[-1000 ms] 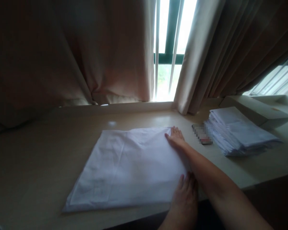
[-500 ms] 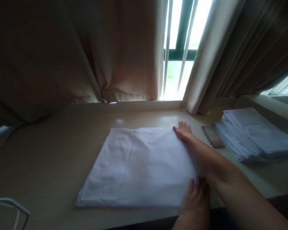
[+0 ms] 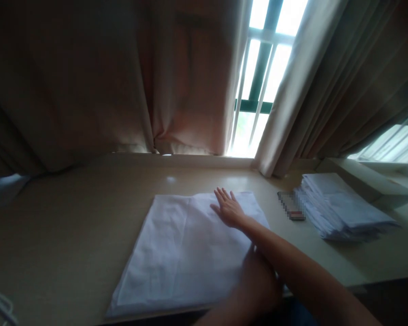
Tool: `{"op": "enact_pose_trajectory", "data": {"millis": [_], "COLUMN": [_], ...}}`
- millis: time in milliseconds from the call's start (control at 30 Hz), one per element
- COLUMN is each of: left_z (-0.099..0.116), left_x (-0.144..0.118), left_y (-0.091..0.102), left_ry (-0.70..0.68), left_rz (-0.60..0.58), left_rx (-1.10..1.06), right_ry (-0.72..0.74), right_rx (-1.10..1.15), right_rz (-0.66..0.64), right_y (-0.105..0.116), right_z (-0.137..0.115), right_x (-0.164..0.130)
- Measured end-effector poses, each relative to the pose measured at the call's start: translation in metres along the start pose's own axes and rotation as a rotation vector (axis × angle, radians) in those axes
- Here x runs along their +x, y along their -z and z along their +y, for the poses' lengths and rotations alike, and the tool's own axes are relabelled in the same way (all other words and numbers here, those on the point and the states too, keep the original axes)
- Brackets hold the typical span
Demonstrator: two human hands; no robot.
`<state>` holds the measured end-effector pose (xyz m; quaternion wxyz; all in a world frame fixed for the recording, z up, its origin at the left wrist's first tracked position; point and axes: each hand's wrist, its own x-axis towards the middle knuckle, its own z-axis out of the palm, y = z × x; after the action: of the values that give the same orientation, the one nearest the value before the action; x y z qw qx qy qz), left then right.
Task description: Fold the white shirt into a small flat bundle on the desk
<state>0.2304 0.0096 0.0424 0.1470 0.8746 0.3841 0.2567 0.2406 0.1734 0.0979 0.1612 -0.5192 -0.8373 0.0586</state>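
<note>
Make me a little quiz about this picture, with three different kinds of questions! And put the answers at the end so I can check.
1. Which of the person's hands is spread open over the folded white cloth?
2. True or false: the stack of folded white cloth is to the right of the pixelated object.
3. Fill in the blank: the bright window shows through a gap between the ____.

Key:
1. The right hand.
2. True.
3. Curtains.
</note>
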Motion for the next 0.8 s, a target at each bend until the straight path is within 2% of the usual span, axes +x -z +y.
{"op": "enact_pose_trajectory", "data": {"millis": [33, 67, 133, 200, 233, 333, 433, 533, 633, 800], "left_z": [-0.022, -0.047, -0.102, -0.152, -0.174, -0.215, -0.232, -0.244, -0.266, -0.315], "left_x": [0.006, 0.013, 0.028, 0.041, 0.047, 0.052, 0.045, 0.036, 0.022, -0.015], "left_y": [0.024, 0.048, 0.092, 0.12, 0.128, 0.125, 0.109, 0.104, 0.115, 0.152], "left_ry": [0.055, 0.171, 0.284, 0.326, 0.322, 0.308, 0.322, 0.348, 0.453, 0.649], "left_rz": [-0.007, -0.001, -0.07, -0.092, -0.126, -0.232, -0.262, -0.244, -0.186, -0.123], "left_rx": [0.059, 0.145, 0.324, 0.363, 0.368, 0.372, 0.38, 0.385, 0.432, 0.537], "right_ry": [-0.023, -0.044, -0.047, -0.004, 0.013, 0.021, 0.035, 0.037, 0.045, 0.038], "right_rx": [0.03, 0.061, 0.122, 0.175, 0.194, 0.206, 0.148, 0.091, 0.038, -0.017], "right_rz": [-0.019, -0.041, -0.09, -0.142, -0.166, -0.214, -0.162, -0.117, -0.13, -0.157], "right_y": [0.002, 0.003, -0.001, -0.013, -0.022, -0.052, -0.076, -0.084, -0.078, -0.065], "right_z": [0.0, 0.002, 0.003, 0.001, -0.001, -0.006, -0.002, 0.007, 0.018, 0.04], "right_x": [0.006, 0.013, 0.029, 0.043, 0.048, 0.055, 0.051, 0.044, 0.04, 0.036]}}
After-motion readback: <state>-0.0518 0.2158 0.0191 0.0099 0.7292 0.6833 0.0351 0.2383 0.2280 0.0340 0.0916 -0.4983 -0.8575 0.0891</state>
